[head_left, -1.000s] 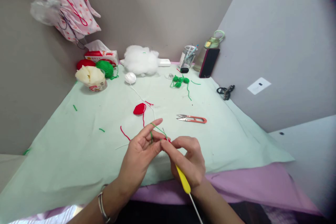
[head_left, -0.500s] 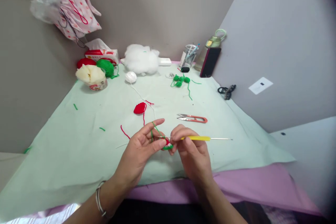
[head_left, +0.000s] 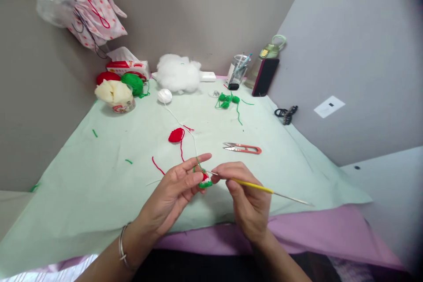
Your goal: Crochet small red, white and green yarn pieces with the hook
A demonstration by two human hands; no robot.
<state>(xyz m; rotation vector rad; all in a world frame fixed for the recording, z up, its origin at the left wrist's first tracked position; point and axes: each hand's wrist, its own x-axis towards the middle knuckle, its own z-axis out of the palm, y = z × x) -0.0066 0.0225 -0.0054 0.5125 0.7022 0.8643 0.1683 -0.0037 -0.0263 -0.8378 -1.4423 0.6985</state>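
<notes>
Between the thumb and fingers of my left hand is a small crochet piece in red, white and green. A strand of green yarn runs up from it over my raised left index finger. My right hand grips a crochet hook by its yellow handle, pen-like. The hook's thin metal tip meets the top of the piece, and its other metal end slants down to the right. Whether yarn is caught on the tip is too small to tell.
Beyond my hands lie orange thread snips, a red crocheted piece and a white yarn ball. Farther back are white stuffing, small green crocheted pieces, a pen jar, a phone and green yarn.
The hook has tilted, its rear end swinging down and right. My right hand has shifted slightly right, and the crochet piece has turned and moved a little left in my left hand.
</notes>
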